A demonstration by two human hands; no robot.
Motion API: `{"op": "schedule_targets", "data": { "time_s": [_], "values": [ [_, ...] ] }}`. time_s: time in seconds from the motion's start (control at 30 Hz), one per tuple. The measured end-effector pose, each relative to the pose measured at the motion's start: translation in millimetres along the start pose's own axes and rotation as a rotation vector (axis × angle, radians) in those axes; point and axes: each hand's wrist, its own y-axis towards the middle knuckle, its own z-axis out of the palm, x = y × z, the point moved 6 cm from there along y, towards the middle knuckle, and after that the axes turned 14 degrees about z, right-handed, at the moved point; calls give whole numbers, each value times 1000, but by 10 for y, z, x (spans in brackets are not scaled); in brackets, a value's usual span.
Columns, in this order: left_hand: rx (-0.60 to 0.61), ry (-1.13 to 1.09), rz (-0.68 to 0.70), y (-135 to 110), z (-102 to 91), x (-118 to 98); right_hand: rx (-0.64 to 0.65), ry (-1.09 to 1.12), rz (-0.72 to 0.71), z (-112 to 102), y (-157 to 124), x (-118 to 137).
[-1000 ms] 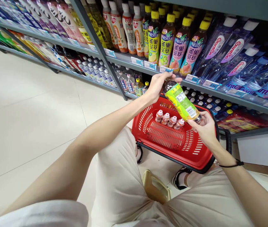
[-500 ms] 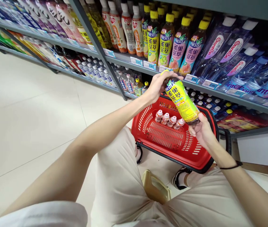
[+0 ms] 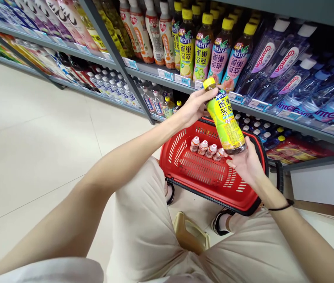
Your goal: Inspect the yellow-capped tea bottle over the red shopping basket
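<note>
A bottled iced tea (image 3: 226, 122) with a yellow cap and a yellow-green label is tilted over the basket, its cap end up and to the left. My left hand (image 3: 198, 105) is closed around its neck just below the cap. At the lower end, my right hand (image 3: 248, 164) holds the base, with some fingers hidden behind it. Under both hands stands a red shopping basket (image 3: 181, 175) with a black rim. Several small bottles with pinkish-white caps (image 3: 203, 147) stand in a row along its far side.
Ahead, the shelf edge (image 3: 152, 74) carries price tags and several matching tea bottles (image 3: 186, 47). Clear purple-labelled water bottles (image 3: 284, 63) stand to the right. Lower shelves hold more drinks. A beige stool (image 3: 181, 232) is between my legs; pale tiled floor (image 3: 37, 129) lies at left.
The tea bottle has turned so its label faces me more, and its yellow cap now shows clear of my left hand. My right hand has opened somewhat under the base. The view has shifted slightly.
</note>
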Motion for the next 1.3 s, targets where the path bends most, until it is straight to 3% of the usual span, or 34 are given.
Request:
{"op": "schedule_targets", "data": {
  "time_s": [0.13, 0.27, 0.5, 0.6, 0.83, 1.3],
  "values": [
    [-37, 48, -49, 8, -43, 109, -33, -152, -81, 42, -8, 5],
    [-6, 63, -71, 2, -21, 148, -81, -119, -89, 21, 15, -57],
    [86, -62, -24, 91, -15, 219, 127, 53, 45, 111, 27, -52],
    [110, -113, -47, 109, -21, 270, 178, 156, 26, 138, 47, 10],
    [165, -116, 1, 39, 84, 174, 187, 301, 60, 37, 120, -24],
    [96, -26, 24, 29, 50, 239, 180, 234, 154, 70, 81, -88]
  ]
}}
